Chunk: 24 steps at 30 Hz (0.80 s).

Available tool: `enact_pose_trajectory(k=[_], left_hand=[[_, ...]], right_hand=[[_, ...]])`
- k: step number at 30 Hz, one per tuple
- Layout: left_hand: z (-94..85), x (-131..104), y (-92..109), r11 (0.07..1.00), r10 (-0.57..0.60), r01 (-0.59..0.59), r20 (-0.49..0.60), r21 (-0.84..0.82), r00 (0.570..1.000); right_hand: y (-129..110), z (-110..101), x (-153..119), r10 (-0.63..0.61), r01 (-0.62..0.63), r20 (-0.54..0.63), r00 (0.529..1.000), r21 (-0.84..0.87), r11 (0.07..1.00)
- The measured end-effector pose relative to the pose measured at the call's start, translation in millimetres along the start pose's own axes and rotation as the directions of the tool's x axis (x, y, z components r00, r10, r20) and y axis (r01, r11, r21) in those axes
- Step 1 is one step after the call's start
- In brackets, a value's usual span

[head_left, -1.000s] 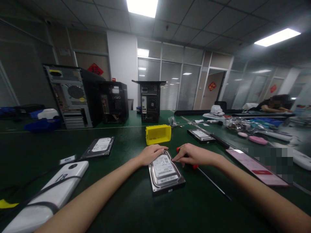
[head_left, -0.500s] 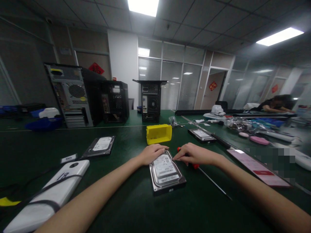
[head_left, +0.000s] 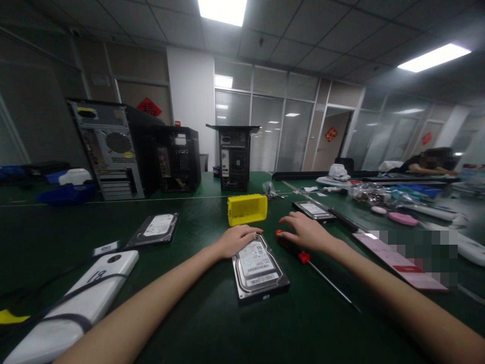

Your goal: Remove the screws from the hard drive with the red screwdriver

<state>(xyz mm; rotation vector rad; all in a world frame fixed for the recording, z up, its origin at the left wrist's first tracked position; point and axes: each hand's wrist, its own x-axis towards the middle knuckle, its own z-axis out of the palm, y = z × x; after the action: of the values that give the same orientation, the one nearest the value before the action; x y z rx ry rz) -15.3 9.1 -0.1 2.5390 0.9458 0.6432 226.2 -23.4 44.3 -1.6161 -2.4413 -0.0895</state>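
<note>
A hard drive lies label up on the table in front of me, its far edge under my left hand. The fingers of that hand wrap over the drive's far left corner and hold it in place. To the right, a screwdriver with a red and black handle and a long metal shaft lies slantwise on the table. My right hand is just above its handle, fingers apart and nothing in them. Beyond both hands stands a yellow plastic box on its side, with some tiny pieces inside.
More hard drives lie at the left and the right. A white case marked 18 is near my left arm, a pink-screened phone near my right. Computer towers line the back. A person leans at the far right.
My right hand has lifted off the drive's right edge and spread its fingers, shifting slightly right and up. The left hand stays on the hard drive.
</note>
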Motion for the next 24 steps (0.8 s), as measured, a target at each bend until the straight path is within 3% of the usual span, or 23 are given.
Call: enact_pose_trajectory(k=[4, 7, 10, 12, 14, 18, 24], left_hand=[[-0.2, 0, -1, 1.000, 0.007, -0.007, 0.003, -0.001, 1.000], [-0.4, 0, 0, 1.000, -0.001, 0.001, 0.006, -0.003, 1.000], [-0.6, 0, 1, 1.000, -0.009, 0.009, 0.009, -0.007, 1.000], [-0.8, 0, 1, 1.000, -0.009, 0.009, 0.004, -0.010, 1.000], [-0.8, 0, 1, 1.000, -0.008, 0.008, -0.001, -0.012, 1.000], [-0.4, -1, -1, 1.000, 0.003, -0.003, -0.014, -0.026, 1.000], [1.0, 0, -2, 0.999, 0.001, -0.003, -0.032, -0.048, 0.999]], right_hand=[[7, -1, -1, 0.139, -0.166, 0.270, 0.953, 0.081, 0.983], [8, -4, -2, 0.167, -0.273, 0.513, 0.842, 0.137, 0.952], [7, -6, -2, 0.154, -0.336, 0.637, 0.755, 0.175, 0.925], [7, -9, -1, 0.099, -0.315, 0.619, 0.779, 0.250, 0.916], [7, -13, -1, 0.051, -0.281, 0.542, 0.839, 0.350, 0.894], [4, -22, -1, 0.094, -0.289, 0.362, 0.927, 0.534, 0.795], [-6, -18, 4, 0.072, -0.090, 0.066, 0.995, 0.903, 0.421]])
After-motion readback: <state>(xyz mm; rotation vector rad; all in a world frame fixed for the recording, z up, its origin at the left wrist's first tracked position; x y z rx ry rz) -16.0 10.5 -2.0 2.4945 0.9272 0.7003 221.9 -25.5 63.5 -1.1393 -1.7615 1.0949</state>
